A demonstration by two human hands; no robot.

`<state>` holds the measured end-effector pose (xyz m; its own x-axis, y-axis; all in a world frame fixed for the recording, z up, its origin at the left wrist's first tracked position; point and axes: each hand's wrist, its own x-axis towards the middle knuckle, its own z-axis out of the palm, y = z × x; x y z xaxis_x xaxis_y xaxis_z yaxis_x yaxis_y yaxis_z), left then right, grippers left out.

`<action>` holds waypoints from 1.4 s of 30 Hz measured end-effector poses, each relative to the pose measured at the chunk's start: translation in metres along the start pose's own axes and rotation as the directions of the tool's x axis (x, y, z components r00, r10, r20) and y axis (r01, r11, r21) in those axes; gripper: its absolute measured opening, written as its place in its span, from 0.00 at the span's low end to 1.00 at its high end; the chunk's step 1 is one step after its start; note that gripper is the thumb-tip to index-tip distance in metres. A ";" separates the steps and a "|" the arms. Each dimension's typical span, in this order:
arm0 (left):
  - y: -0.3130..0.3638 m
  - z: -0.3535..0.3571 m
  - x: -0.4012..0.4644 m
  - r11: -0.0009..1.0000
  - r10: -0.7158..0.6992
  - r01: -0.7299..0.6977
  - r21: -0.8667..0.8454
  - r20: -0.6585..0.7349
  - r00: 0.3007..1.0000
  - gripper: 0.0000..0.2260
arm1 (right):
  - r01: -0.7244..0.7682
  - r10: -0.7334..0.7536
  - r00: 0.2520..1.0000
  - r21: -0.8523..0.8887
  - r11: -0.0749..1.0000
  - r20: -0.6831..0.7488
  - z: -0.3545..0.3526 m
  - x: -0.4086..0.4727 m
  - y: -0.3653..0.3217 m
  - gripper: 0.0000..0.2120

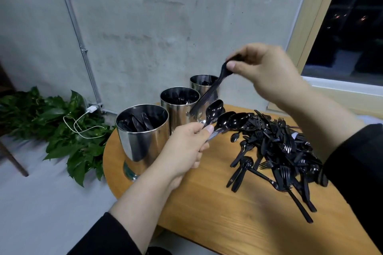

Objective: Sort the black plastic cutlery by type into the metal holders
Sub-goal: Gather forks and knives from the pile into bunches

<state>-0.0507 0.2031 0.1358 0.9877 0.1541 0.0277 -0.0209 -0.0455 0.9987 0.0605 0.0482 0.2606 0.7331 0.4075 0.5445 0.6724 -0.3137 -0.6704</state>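
A wooden tabletop [238, 209] with a rounded edge fills the near right of the view. On it lies a loose pile of black plastic cutlery [284, 151], forks, spoons and knives tangled together, with a few pieces trailing off toward the near edge.

The left hand [184, 149], coming out of a dark sleeve, sits left of the pile, above the tabletop. Its fingers [208, 129] are curled round the handles of a bunch of spoons [222, 117], whose bowls fan out up and to the right, toward the pile.

Just left of that hand stands the nearest metal holder [143, 132], shiny and round, with dark cutlery inside; the pieces look like knives, though that is hard to tell. Behind it is a second holder [178, 103] with fork tines showing, and farther back a third holder [202, 85], its contents too dark to make out.

The right hand [267, 74] is raised above the holders. Its thumb and fingers pinch the handle end of a single fork [207, 94], which hangs slanting down to the left, tines lowest, just by the rim of the second holder.

On the floor to the left are a leafy green plant [68, 130] and a white charger cable [83, 124] plugged in at the concrete wall [134, 27]
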 end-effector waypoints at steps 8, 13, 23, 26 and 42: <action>0.037 -0.053 0.020 0.987 0.157 -0.163 -0.003 -0.264 0.952 0.13 | -0.074 0.066 0.976 -0.033 0.997 -0.206 0.013 0.063 0.036 0.03; 0.048 -0.097 0.034 0.984 0.117 -0.158 -0.087 -0.358 0.926 0.10 | -0.132 0.115 0.986 -0.141 0.981 -0.124 0.065 0.089 0.074 0.03; 0.043 -0.101 0.062 0.960 0.104 -0.199 -0.197 -0.408 0.907 0.10 | -0.171 0.184 0.977 0.122 0.978 -0.104 0.115 0.085 0.063 0.22; 0.042 -0.082 0.071 0.961 0.096 -0.182 -0.208 -0.366 0.926 0.10 | -0.182 0.162 0.982 0.263 0.948 0.094 0.102 0.057 0.042 0.19; 0.021 0.011 0.084 1.000 0.010 -0.009 0.017 -0.043 0.999 0.15 | -0.207 0.197 0.975 0.110 0.972 0.099 0.040 0.018 0.076 0.08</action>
<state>0.0334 0.2041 0.1585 0.9798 0.1963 0.0391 -0.0270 -0.0637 0.9976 0.1203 0.0660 0.1995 0.8371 0.4210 0.3493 0.4906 -0.2952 -0.8199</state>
